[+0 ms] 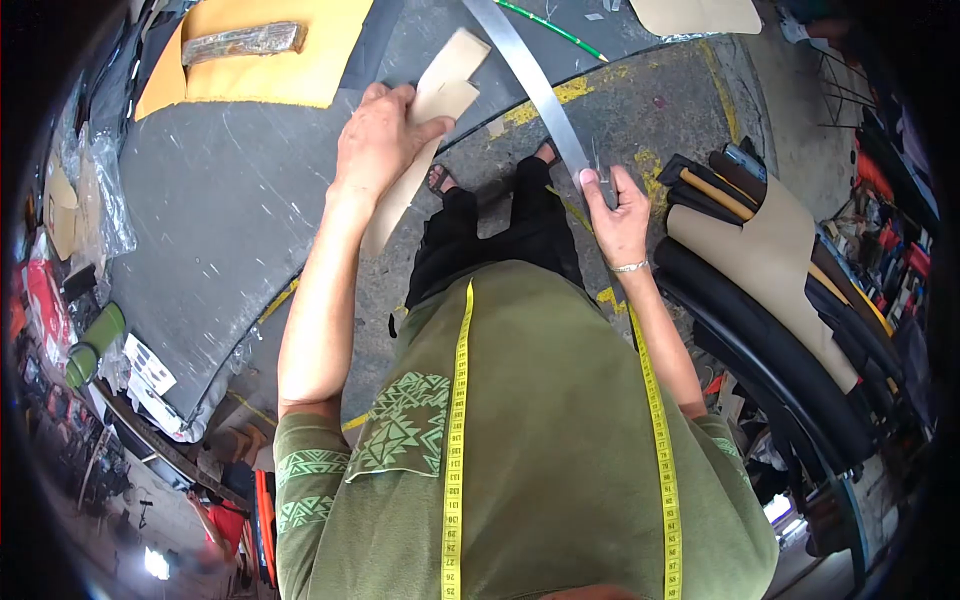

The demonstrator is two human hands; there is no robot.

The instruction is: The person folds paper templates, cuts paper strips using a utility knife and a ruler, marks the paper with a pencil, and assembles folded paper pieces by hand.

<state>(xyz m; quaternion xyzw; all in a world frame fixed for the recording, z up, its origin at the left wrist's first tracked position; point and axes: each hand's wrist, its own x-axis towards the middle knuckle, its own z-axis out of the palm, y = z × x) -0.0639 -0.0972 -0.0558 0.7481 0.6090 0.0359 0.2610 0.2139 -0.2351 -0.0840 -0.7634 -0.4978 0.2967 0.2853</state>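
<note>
Strips (443, 98), grasped by the left hand (368, 150) across the near edge of the table (230, 200), seem light and bendable, best held mid-length, while the right hand (621, 225) pinches the metal ruler (535, 85).

The top of the ruler (535, 85) and one end of the pencil (555, 32) are cut off by the upper edge. Part of the card (445, 102) is hidden by the left hand (378, 140). A thin tool (608, 188) is mostly covered by the right hand (620, 222) and cannot be identified. The tape (455, 440) is cropped below. A person (228, 525) behind is blurred.
</note>
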